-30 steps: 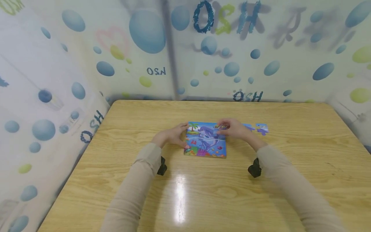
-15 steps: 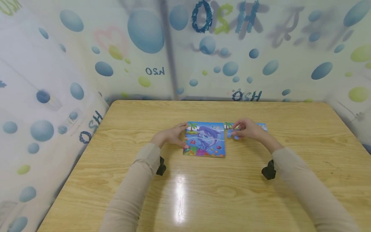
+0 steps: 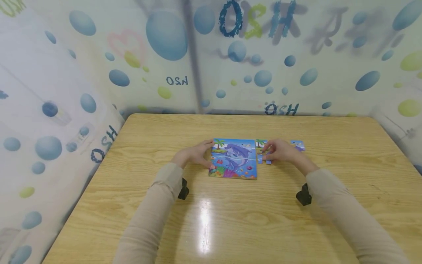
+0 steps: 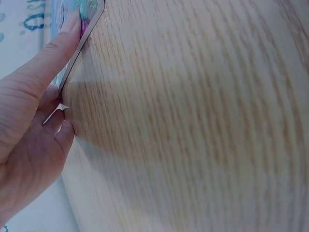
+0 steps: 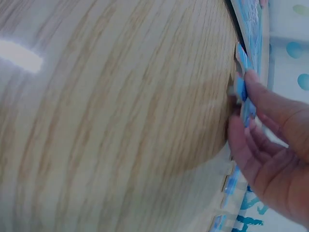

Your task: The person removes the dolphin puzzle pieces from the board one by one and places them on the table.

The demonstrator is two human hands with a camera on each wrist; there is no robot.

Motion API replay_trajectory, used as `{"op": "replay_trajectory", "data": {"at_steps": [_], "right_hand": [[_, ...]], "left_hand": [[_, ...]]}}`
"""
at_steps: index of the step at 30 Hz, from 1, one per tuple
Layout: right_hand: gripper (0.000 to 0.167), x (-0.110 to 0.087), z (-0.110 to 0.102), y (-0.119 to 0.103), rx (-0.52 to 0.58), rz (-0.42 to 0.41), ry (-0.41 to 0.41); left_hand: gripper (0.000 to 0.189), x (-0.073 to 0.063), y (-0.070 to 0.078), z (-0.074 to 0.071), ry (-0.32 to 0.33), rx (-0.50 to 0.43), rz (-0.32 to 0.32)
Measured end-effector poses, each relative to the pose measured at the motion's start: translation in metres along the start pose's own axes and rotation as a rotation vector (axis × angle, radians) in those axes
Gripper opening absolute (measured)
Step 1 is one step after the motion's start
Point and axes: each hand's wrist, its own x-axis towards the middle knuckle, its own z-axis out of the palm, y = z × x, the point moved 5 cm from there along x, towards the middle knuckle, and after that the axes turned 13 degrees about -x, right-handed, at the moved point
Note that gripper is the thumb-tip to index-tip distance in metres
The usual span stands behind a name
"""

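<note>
The dolphin picture board [image 3: 233, 159] lay flat on the wood-grain table [image 3: 250, 223], towards its far side. Its face bore a palm tree, a dolphin, a red crab and coral. The left hand [image 3: 195, 154] was at the board's left edge, fingers and thumb spread rather than closed: the thumb rested on the face near the near corner, the fingertips at the far corner.

The right hand [image 3: 282, 151] was just beyond the board's right edge, thumb and forefinger pinching a blue puzzle piece [image 5: 241, 89]. How far that piece stood off the table could not be told. A palm-tree piece [image 3: 261, 142] lay just beside the board's far right corner, and another loose piece [image 3: 298, 145] lay beyond the right hand, towards the right.

Both arms wore beige sleeves [image 3: 141, 220], with a black device [image 3: 304, 195] visible at each wrist. Behind the table stood a pale wall covering [image 3: 217, 75] printed with blue and green ovals and mirrored "H2O" lettering.
</note>
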Motion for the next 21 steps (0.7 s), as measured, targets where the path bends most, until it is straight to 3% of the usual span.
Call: {"op": "replay_trajectory", "data": {"at_steps": [8,14,21], "right_hand": [[0.031,0.0005,-0.0044,-0.007,-0.089,0.068,0.028],[0.034,0.0001,-0.0035,-0.0067,-0.085,0.091,0.017],[0.035,0.0023,-0.006,-0.007,-0.052,0.109,0.061]], "left_hand": [[0.098,-0.0003,0.0002,0.0003,-0.001,-0.002,-0.008],[0.098,-0.0008,-0.0003,0.0002,-0.003,0.001,-0.011],[0.098,0.0005,-0.002,0.0004,0.001,0.001,-0.003]]}}
